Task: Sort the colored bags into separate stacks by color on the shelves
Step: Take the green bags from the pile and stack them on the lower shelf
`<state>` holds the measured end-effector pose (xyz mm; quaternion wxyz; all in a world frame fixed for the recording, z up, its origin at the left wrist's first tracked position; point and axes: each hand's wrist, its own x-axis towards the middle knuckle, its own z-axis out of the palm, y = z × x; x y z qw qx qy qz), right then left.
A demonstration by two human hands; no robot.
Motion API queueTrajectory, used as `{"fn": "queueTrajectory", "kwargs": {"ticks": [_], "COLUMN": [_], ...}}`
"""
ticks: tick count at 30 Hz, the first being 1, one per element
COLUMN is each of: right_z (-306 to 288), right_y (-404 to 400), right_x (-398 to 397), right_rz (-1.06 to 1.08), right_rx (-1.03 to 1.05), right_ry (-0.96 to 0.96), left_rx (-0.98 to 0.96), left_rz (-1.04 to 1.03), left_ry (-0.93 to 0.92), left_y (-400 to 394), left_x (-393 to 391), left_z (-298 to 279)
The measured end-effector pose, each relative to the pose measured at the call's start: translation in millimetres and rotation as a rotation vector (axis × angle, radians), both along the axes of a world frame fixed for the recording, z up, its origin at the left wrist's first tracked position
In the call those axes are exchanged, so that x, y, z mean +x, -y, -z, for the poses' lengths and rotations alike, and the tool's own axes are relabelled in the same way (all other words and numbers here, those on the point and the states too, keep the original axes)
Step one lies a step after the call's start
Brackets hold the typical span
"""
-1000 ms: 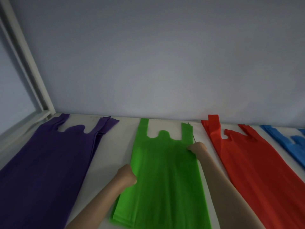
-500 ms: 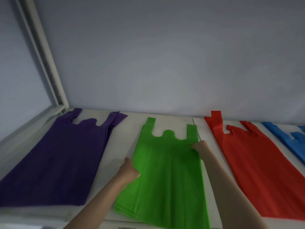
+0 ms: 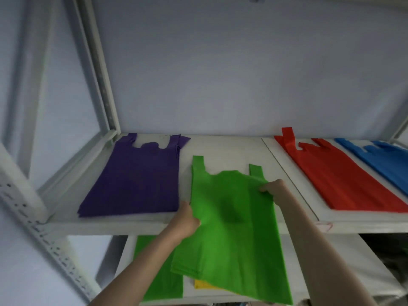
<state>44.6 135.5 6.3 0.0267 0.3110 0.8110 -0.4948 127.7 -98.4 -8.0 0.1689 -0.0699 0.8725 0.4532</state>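
L hand [image 3: 187,219] and R hand [image 3: 272,189] each grip a side edge of the green non-woven handle bags [image 3: 229,219] – half off the white metal shelf's [image 3: 220,149] front lip. Best kept level w/ edges squared, beside the purple bag stack [image 3: 136,177].

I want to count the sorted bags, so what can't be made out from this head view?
- Yellow bag on the lower shelf: mostly hidden under the green bags held by the left hand and right hand.
- Blue stack: cut off by the right edge.
- Bags per stack: purple stack and red stack layers are too blurred.
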Motion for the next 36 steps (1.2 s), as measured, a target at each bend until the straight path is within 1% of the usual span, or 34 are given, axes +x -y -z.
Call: {"fn": "queueTrajectory", "kwargs": {"ticks": [4,6,10,13,15,17,21,24,28,33,36], "right_z": [1,3,16,36,53,70,102,126,160,212,246], "right_y": [36,52,77,86,90,92,104,119,144,182,208], "right_x": [58,82,119,142,154,166,186,190,173,116,73], "right_rz": [0.042,0.054,0.020,-0.021,-0.057,-0.083,-0.109,-0.123,-0.161,-0.223,-0.217], "right_rx": [-0.060,-0.082,-0.054,0.016,0.044,0.043,-0.020,-0.035,-0.042,-0.034,-0.034], "right_ry": [-0.005,-0.019,-0.023,0.005,0.031,0.072,0.131,0.184,0.229,0.230,0.220], "left_rx": [0.050,0.040,0.056,0.078,0.059,0.032,0.019,0.032,0.054,0.033,0.033], "left_rz": [0.013,0.012,-0.002,-0.015,-0.025,-0.033,-0.054,-0.102,-0.171,-0.235,-0.247], "left_ry": [-0.011,0.007,0.041,0.083,0.125,0.176,0.267,0.320,0.364,0.374,0.374], "left_y": [39,55,82,95,101,106,111,119,137,166,183], "left_x": [58,83,120,148,165,181,204,209,195,138,94], "left_z": [-2,0,14,28,42,58,90,113,145,197,227]}}
